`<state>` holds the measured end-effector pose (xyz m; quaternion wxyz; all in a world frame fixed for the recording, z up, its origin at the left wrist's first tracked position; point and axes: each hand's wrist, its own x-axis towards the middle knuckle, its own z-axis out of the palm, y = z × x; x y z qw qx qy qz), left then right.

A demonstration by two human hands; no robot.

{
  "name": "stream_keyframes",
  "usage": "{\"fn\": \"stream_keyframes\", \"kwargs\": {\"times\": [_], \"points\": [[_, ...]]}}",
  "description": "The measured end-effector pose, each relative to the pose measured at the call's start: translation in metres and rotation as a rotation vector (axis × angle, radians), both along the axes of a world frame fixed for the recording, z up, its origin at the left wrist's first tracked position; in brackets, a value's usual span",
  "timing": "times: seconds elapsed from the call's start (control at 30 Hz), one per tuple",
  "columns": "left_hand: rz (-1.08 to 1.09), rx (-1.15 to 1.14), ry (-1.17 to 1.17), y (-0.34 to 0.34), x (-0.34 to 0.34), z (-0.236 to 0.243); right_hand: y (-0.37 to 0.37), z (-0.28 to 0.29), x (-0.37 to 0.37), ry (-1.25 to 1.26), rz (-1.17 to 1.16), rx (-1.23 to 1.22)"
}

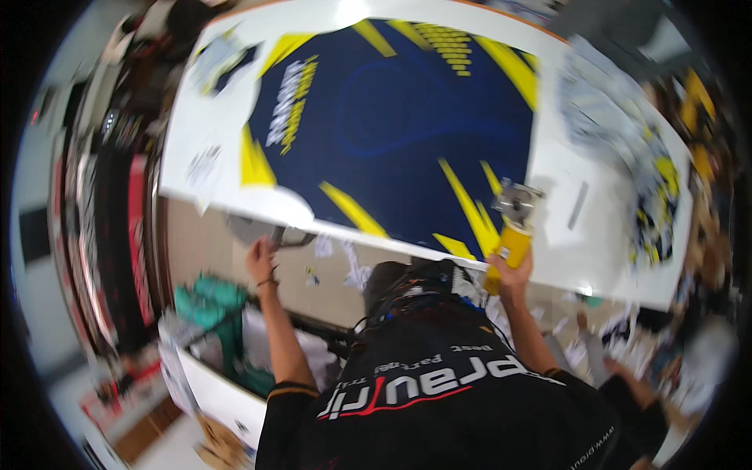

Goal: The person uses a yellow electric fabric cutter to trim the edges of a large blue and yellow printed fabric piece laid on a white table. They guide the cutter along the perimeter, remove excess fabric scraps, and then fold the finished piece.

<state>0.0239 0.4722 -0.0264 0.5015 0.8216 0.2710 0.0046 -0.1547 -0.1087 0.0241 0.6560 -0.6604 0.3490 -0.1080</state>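
Observation:
My right hand (pixel 513 270) is wrapped round the yellow body of a handheld electric rotary cutter (pixel 517 235). Its round metal head lies over the right edge of a navy and yellow printed fabric panel (pixel 407 125), which is spread flat on the white table (pixel 568 235). Off the table's front edge, at the left, is my left hand (pixel 262 258), apart from the fabric. The left fingers look bent but are blurred, so their grip does not show clearly. A grey rounded object (pixel 251 227) sits just beyond them, below the tabletop.
Crumpled pale fabric offcuts (pixel 603 102) and yellow-navy scraps (pixel 658 211) cover the table's right side. More scraps (pixel 219 63) lie at the far left. A white bin (pixel 211 384) with green cloth (pixel 211 305) stands lower left. Scraps litter the floor; a person (pixel 627 392) is at lower right.

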Motion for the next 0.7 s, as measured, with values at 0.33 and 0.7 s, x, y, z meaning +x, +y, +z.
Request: {"fn": "stream_keyframes", "kwargs": {"times": [0.33, 0.7], "points": [[-0.591, 0.076, -0.2, -0.032, 0.211, 0.007, 0.088, 0.041, 0.049, -0.105, -0.602, -0.009], [-1.504, 0.067, -0.379, -0.142, 0.301, 0.029, 0.198, 0.07, 0.058, 0.139, -0.941, -0.144]]}}
